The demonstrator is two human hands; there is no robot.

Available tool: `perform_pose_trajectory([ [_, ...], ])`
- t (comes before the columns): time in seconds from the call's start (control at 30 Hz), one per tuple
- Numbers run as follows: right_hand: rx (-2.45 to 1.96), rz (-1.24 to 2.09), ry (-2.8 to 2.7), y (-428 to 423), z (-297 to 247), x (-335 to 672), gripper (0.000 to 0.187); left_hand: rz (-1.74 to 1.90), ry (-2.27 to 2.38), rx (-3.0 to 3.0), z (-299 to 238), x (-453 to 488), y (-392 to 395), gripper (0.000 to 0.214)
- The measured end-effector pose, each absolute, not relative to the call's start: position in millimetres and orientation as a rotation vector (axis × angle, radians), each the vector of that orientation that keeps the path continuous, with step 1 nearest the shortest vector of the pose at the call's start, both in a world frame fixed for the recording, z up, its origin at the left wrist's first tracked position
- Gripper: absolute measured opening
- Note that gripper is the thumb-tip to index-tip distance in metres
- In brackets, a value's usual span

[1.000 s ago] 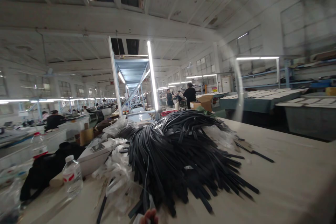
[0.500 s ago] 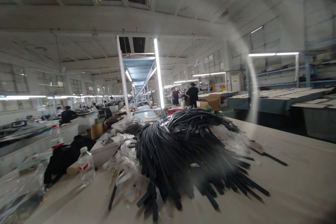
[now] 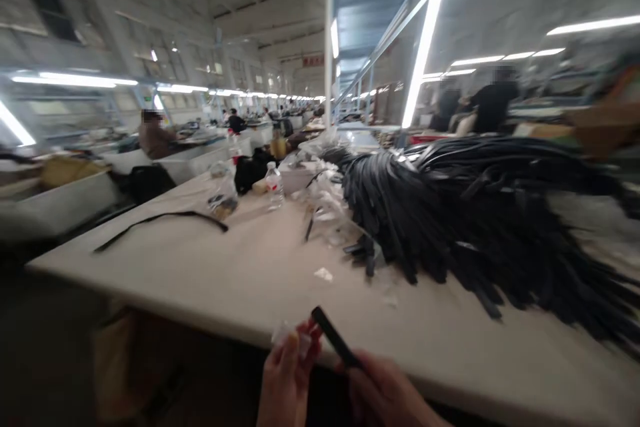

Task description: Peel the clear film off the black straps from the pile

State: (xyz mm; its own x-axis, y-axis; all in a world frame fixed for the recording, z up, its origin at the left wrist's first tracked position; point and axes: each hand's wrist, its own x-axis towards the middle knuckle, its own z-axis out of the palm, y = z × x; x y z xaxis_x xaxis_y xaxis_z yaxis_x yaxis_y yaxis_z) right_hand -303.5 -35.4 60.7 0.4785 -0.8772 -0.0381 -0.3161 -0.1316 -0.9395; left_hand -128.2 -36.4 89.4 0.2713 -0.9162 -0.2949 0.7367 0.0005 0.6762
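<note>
Over the table's near edge, my left hand (image 3: 290,367) is closed on a small piece of clear plastic (image 3: 286,337). My right hand (image 3: 383,390) is wrapped round a black strap (image 3: 336,339), whose end points up and left, close to my left fingers. To the right lies a big heap of black straps (image 3: 425,213), fanned out with loose ends towards me. A single black strap (image 3: 165,215) rests by itself at the left of the table. A small white scrap (image 3: 324,274) lies in front of my hands.
On the white table (image 3: 240,273) stand a clear water bottle (image 3: 274,185), crumpled plastic bags (image 3: 330,193) and a black cloth (image 3: 254,170). A blue-grey metal rack (image 3: 383,0) with light tubes rises behind. Co-workers (image 3: 495,103) are at other tables farther off.
The view has turned left and down, so the strap heap now appears farther right. Both my hands have come into view, with a black strap and plastic in them.
</note>
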Motion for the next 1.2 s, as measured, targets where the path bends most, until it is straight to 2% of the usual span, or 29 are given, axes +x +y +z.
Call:
perform_pose_trajectory([
  [0.13,-1.729,-0.541,1.077,-40.0,73.9,-306.4,0.056,-1.283,-0.038,0.834,95.0,-87.3,-31.3,0.013],
  [0.37,-2.083,-0.254,1.126,-38.9,94.4,-286.6,0.047,-1.341,0.093,0.830,80.6,-83.9,-26.4,0.018],
  [0.8,-2.114,-0.197,1.079,-60.3,85.4,-243.5,0.046,-1.467,0.094,0.812,54.7,-96.6,-19.2,0.019],
  [0.93,-2.066,-0.259,1.046,-59.3,107.8,-268.8,0.038,-1.386,0.237,0.887,42.4,-86.5,-21.8,0.017],
  [1.03,-2.081,-0.383,1.094,-57.9,115.3,-291.3,0.042,-1.363,0.274,0.907,41.8,-79.8,-23.9,0.017],
  [1.2,-2.278,-0.319,1.149,-66.3,86.6,-250.7,0.038,-1.514,0.223,0.862,42.1,-101.7,-20.6,0.021],
])
